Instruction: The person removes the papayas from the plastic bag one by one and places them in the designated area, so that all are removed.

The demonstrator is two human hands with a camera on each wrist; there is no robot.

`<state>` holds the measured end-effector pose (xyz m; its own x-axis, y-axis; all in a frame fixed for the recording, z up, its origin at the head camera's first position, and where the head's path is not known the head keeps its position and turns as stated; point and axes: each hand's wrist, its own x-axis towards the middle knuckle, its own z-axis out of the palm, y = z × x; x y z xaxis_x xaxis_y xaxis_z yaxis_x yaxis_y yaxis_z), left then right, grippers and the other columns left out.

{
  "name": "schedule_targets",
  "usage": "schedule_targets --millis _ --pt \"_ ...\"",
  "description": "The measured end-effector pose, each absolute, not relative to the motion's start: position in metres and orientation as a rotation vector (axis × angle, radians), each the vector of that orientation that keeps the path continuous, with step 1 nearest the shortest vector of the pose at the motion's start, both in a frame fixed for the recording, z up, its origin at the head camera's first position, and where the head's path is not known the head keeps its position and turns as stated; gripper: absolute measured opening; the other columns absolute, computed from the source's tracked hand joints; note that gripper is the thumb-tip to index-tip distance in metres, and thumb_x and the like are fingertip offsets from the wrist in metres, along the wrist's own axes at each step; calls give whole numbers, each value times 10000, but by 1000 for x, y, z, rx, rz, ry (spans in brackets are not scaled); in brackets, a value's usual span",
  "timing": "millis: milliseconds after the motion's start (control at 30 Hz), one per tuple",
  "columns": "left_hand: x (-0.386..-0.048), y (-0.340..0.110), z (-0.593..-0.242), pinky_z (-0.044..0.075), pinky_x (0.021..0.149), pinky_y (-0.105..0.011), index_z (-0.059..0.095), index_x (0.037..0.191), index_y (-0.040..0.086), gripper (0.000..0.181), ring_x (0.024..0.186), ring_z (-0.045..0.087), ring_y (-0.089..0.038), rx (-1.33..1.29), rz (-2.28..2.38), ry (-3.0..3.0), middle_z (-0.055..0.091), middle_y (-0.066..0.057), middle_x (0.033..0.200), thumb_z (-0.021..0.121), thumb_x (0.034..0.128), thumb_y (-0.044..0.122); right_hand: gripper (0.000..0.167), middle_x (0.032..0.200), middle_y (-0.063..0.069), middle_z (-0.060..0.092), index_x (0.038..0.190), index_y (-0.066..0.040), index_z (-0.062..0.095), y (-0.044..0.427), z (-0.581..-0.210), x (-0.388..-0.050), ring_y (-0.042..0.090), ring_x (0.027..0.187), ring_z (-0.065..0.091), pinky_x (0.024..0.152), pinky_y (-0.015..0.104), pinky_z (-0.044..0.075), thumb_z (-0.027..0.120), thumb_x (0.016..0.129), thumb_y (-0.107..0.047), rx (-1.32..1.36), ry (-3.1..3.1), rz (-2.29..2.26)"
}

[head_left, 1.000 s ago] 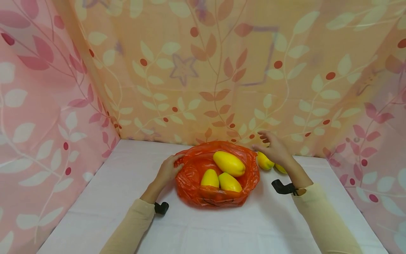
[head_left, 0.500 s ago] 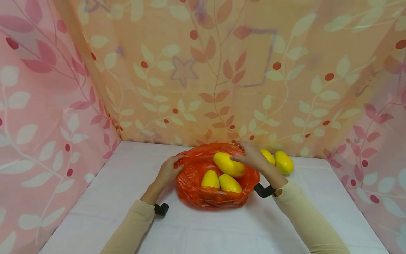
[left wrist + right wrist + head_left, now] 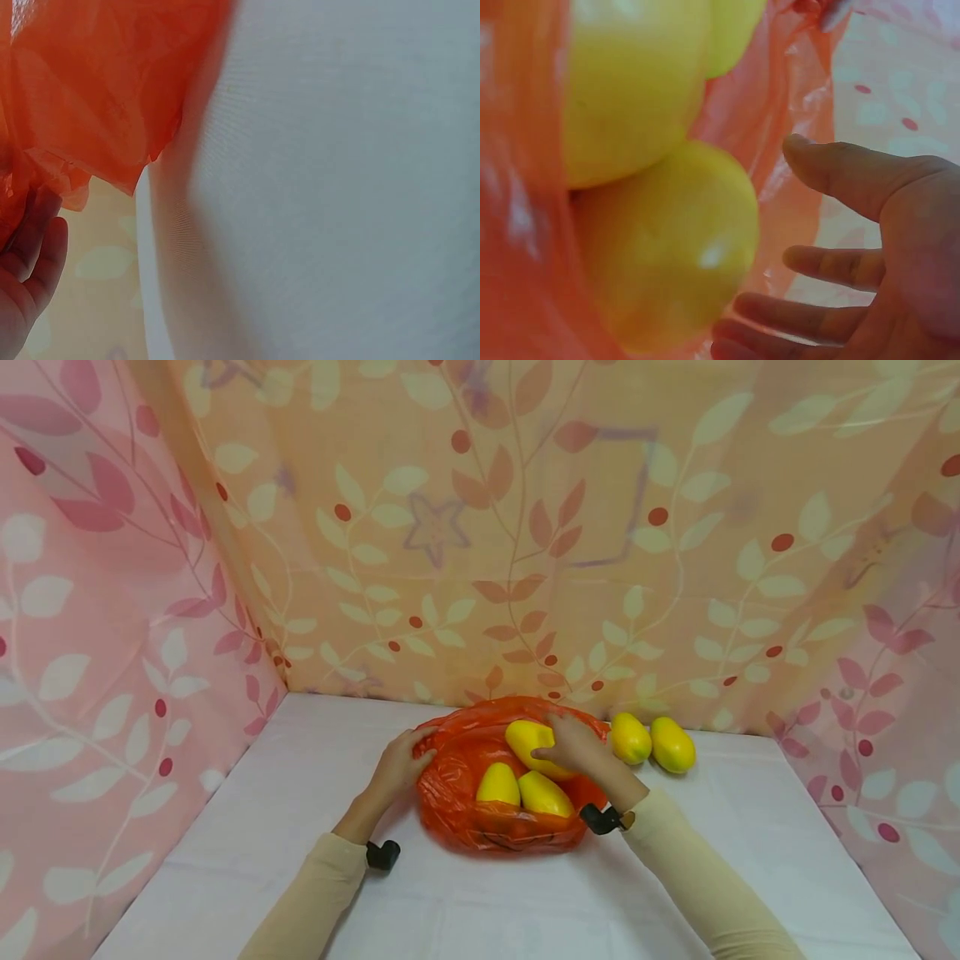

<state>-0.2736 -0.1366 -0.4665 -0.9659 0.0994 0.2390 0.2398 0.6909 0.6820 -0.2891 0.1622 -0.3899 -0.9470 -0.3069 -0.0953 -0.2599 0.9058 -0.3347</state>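
A red plastic bag (image 3: 453,793) stands on the table with its mouth spread, three yellow mangoes showing inside. My left hand (image 3: 396,767) grips the bag's left rim; in the left wrist view its fingers (image 3: 49,259) curl at the edge of the plastic. Over the uppermost mango (image 3: 525,739) is my right hand (image 3: 581,752), covering its right part. The right wrist view shows that hand's thumb and fingers (image 3: 832,270) spread beside a mango (image 3: 682,247), with a gap visible. Two more mangoes (image 3: 498,785) (image 3: 544,793) lie at the front of the bag.
Right of the bag, two mangoes (image 3: 630,739) (image 3: 672,745) lie side by side on the white-covered table (image 3: 465,910). A patterned orange curtain (image 3: 510,527) closes off the back, with pink ones on both sides (image 3: 112,610).
My right hand has moved left from beside the loose mangoes to over the bag's uppermost mango, uncovering the loose pair. My left hand stays at the bag's rim.
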Motion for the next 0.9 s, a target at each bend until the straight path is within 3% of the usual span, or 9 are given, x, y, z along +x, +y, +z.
schedule_targets --millis 300,533,900 --pt "-270 -138 -471 485 823 -430 618 1306 98 414 911 576 -286 -293 -1124 -2717 646 -140 1060 680 896 114 640 1242 203 607 1344 9 485 156 -411 -288 369 1140 568 1008 513 463 736 862 -328 -396 2964 -435" --pt "-277 -139 -469 495 895 -468 618 1306 82 419 979 610 -318 -349 -1135 -2675 659 -167 1085 675 891 102 683 1251 215 595 1377 -5 449 154 -412 -291 386 1149 563 1033 517 443 747 847 -317 -404 2992 -426" --pt "-275 -137 -467 479 852 -448 607 1325 111 425 945 582 -308 -319 -1135 -2718 648 -161 1081 667 904 118 716 1183 204 601 1374 -20 415 152 -416 -290 348 1031 572 990 513 476 757 823 -325 -374 2954 -450"
